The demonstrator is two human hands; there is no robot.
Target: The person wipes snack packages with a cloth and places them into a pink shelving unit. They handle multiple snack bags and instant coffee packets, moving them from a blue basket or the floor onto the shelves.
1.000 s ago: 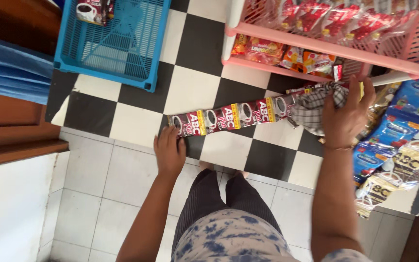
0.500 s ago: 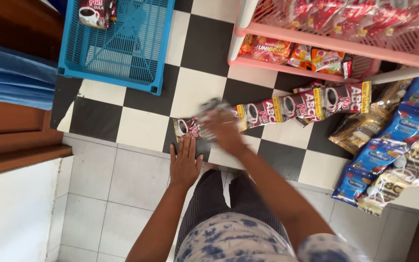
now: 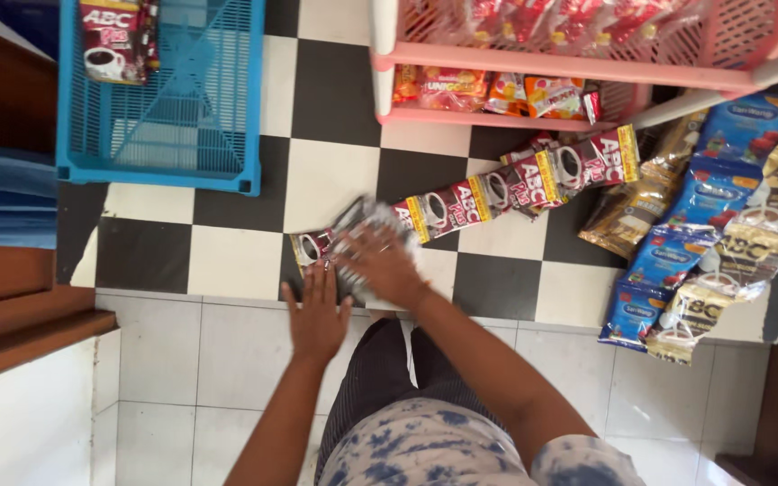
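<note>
Left hand (image 3: 319, 317) lies flat and open by the near end of the sachet strip (image 3: 488, 191). Right hand (image 3: 380, 261) has swung over from the far end, pressing folded sachets down, so it's being gathered. The rest runs diagonally across the checkered floor (image 3: 227, 256) toward the pink rack (image 3: 497, 117).

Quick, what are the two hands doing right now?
Left hand: open, flat on the sachet strip end.
Right hand: blurred, over silvery sachets; grip cannot be told.
</note>
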